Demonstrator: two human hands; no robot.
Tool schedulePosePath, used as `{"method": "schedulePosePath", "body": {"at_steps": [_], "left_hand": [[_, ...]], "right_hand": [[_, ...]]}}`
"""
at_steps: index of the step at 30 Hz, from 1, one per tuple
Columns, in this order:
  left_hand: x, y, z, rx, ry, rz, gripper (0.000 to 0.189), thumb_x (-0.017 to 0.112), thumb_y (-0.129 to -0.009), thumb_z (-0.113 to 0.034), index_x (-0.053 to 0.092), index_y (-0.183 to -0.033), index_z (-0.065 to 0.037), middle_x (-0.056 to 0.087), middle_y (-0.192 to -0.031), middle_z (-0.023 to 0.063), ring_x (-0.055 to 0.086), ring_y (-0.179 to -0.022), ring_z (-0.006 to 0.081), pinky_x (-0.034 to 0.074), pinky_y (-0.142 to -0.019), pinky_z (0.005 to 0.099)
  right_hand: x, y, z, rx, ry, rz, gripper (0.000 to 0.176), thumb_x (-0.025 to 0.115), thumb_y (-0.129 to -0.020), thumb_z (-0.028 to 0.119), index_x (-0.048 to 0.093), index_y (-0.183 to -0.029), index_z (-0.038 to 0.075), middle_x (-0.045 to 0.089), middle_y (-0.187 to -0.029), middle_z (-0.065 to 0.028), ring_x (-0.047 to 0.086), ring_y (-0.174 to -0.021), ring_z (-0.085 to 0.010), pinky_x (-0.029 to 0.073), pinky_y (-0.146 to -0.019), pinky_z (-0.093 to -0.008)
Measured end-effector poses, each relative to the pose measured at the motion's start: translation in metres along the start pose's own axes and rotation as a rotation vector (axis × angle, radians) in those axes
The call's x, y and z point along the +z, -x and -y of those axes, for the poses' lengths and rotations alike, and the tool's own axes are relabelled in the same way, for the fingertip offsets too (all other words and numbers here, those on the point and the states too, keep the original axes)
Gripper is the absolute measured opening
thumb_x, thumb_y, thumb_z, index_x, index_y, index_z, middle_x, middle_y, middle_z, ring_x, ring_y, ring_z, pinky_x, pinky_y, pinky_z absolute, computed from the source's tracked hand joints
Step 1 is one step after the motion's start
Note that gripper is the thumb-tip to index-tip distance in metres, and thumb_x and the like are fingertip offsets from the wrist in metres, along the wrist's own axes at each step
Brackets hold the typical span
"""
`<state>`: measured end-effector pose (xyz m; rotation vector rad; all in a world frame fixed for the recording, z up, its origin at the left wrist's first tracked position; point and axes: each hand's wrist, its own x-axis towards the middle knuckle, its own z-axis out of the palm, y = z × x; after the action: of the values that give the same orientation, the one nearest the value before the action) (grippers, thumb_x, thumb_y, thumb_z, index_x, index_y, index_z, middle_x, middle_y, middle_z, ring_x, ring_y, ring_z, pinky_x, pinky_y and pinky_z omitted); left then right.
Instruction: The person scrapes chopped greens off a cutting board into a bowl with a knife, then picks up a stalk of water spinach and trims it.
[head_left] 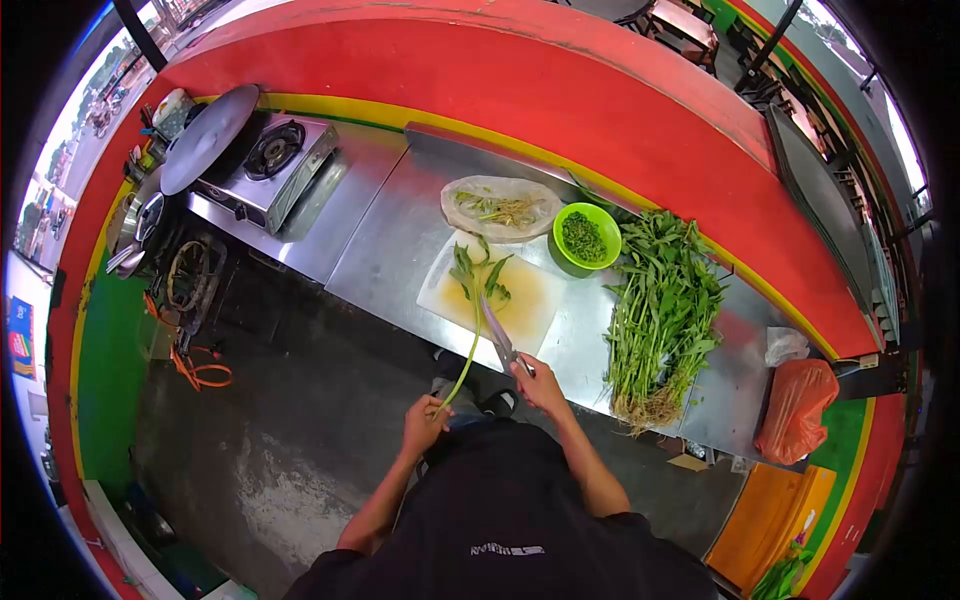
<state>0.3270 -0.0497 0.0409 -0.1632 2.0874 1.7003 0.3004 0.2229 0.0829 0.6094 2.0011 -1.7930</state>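
Observation:
My left hand (pixel 425 424) is closed round the lower end of a long green vegetable stalk (pixel 468 350), just off the counter's front edge. The stalk's leafy top lies over a white cutting board (pixel 540 312) with a yellowish stain. In my right hand (pixel 538 384) is a knife (pixel 497 327), gripped by its handle, its blade pointing away from me beside the stalk and leaves. Behind the board sit a clear plastic bag (pixel 470 222) with stems and roots in it and a lime-green bowl (pixel 558 256) of cut greens (pixel 582 238).
A large heap of leafy greens (pixel 665 310) with roots lies right of the bowl on the steel counter (pixel 375 235). A gas stove (pixel 268 165) and a big round lid (pixel 210 140) stand at left. An orange plastic bag (pixel 797 410) rests at the right end. A red wall (pixel 480 75) runs behind.

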Motion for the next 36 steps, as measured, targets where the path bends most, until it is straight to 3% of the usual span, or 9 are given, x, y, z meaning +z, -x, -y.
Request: {"method": "schedulePosePath", "body": {"at_steps": [4,10,12,14,18,24,30,32,36], "left_hand": [[0.006,-0.005,0.001,0.02,0.062,0.007,0.02,0.064,-0.096,-0.019,0.061,-0.095,0.001,0.071,-0.083,0.007,0.059,-0.059,0.0092,0.046,-0.053,0.0235],[0.008,-0.014,-0.003,-0.214,0.172,0.113,0.03,0.061,-0.098,-0.028,0.064,-0.1,0.001,0.071,-0.084,0.0086,0.062,-0.058,0.0109,0.046,-0.052,0.0232],[0.01,-0.013,-0.008,-0.198,0.196,0.092,0.029,0.062,-0.098,-0.028,0.064,-0.1,0.001,0.07,-0.085,0.0093,0.067,-0.064,0.0127,0.047,-0.053,0.023],[0.012,-0.01,-0.019,-0.218,0.203,0.064,0.028,0.063,-0.098,-0.027,0.064,-0.1,0.001,0.07,-0.086,0.0097,0.068,-0.066,0.0141,0.048,-0.054,0.0233],[0.016,-0.001,-0.037,-0.283,0.26,-0.027,0.023,0.065,-0.096,-0.021,0.062,-0.101,0.002,0.07,-0.087,0.0108,0.07,-0.068,0.0171,0.052,-0.055,0.0244],[0.021,0.006,-0.045,-0.273,0.26,-0.112,0.018,0.067,-0.093,-0.012,0.058,-0.099,0.002,0.067,-0.082,0.0098,0.07,-0.068,0.0177,0.055,-0.056,0.0258],[0.023,0.008,-0.044,-0.282,0.214,-0.152,0.019,0.067,-0.092,-0.01,0.056,-0.101,0.003,0.066,-0.082,0.0111,0.071,-0.068,0.0185,0.057,-0.056,0.027],[0.023,0.008,-0.042,-0.267,0.219,-0.148,0.02,0.068,-0.092,-0.01,0.056,-0.101,0.003,0.066,-0.082,0.0113,0.071,-0.068,0.0188,0.057,-0.055,0.027],[0.026,0.008,-0.037,-0.233,0.219,-0.135,0.02,0.068,-0.091,-0.009,0.056,-0.1,0.004,0.065,-0.081,0.0115,0.071,-0.067,0.0194,0.057,-0.054,0.027]], "right_hand": [[-0.001,-0.007,-0.013,-0.003,0.016,0.009,0.048,0.06,-0.098,0.031,0.052,-0.141,0.011,0.051,-0.06,0.0004,0.042,-0.044,-0.0069,0.033,-0.037,-0.0249],[-0.003,0.0,-0.01,0.018,-0.033,0.0,0.047,0.061,-0.098,0.03,0.052,-0.141,0.011,0.049,-0.057,0.001,0.041,-0.042,-0.0067,0.032,-0.037,-0.0248],[-0.005,0.0,-0.012,0.006,-0.012,-0.017,0.047,0.061,-0.099,0.03,0.052,-0.141,0.011,0.049,-0.057,0.0012,0.041,-0.042,-0.0067,0.032,-0.037,-0.0249],[-0.006,-0.001,-0.017,-0.063,0.066,-0.065,0.045,0.062,-0.096,0.036,0.06,-0.132,0.008,0.059,-0.062,-0.0046,0.054,-0.049,-0.0117,0.043,-0.048,-0.029],[-0.005,-0.002,-0.022,-0.139,0.095,-0.083,0.046,0.062,-0.096,0.035,0.061,-0.131,0.007,0.061,-0.062,-0.006,0.057,-0.052,-0.0131,0.046,-0.052,-0.0302],[-0.001,-0.001,-0.023,-0.038,0.152,-0.092,0.045,0.063,-0.095,0.034,0.061,-0.13,0.006,0.064,-0.065,-0.007,0.06,-0.054,-0.0144,0.047,-0.053,-0.0315],[0.002,-0.002,-0.027,-0.062,0.082,-0.07,0.036,0.06,-0.097,0.034,0.064,-0.119,0.006,0.059,-0.06,-0.004,0.055,-0.049,-0.012,0.043,-0.045,-0.0304],[0.004,-0.001,-0.023,0.026,-0.049,0.014,0.042,0.059,-0.099,0.031,0.056,-0.135,0.01,0.05,-0.06,0.0,0.043,-0.043,-0.0072,0.033,-0.037,-0.0248],[0.011,0.003,-0.019,0.124,-0.221,0.027,0.043,0.058,-0.099,0.031,0.054,-0.137,0.01,0.05,-0.063,-0.0005,0.041,-0.044,-0.007,0.031,-0.037,-0.0241]]}}
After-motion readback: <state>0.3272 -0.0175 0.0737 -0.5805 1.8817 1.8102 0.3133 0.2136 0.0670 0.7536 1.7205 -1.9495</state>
